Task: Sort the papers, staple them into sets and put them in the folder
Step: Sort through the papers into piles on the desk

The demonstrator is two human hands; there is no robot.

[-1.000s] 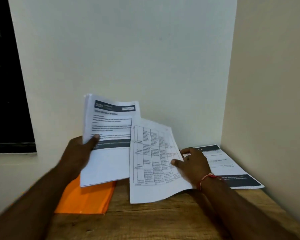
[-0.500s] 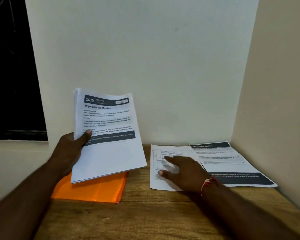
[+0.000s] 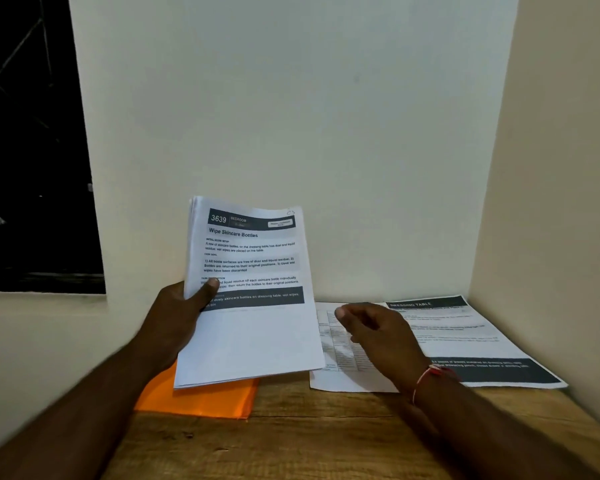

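Now, stack [image 3: 253, 327]: raised above the desk [image 3: 326, 441], pinched by the left hand [image 3: 177, 322], thumb on top.
Right hand [image 3: 378, 337]: loose, holding nothing, blurred above the table sheet [image 3: 340, 375].
Loose sheets: two, table sheet beside the banner sheet [image 3: 471, 337].
Orange folder [image 3: 201, 396]: one, partly hidden under the stack.

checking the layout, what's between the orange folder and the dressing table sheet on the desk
In the head view, one table-printed sheet lies between the orange folder and the dressing table sheet.
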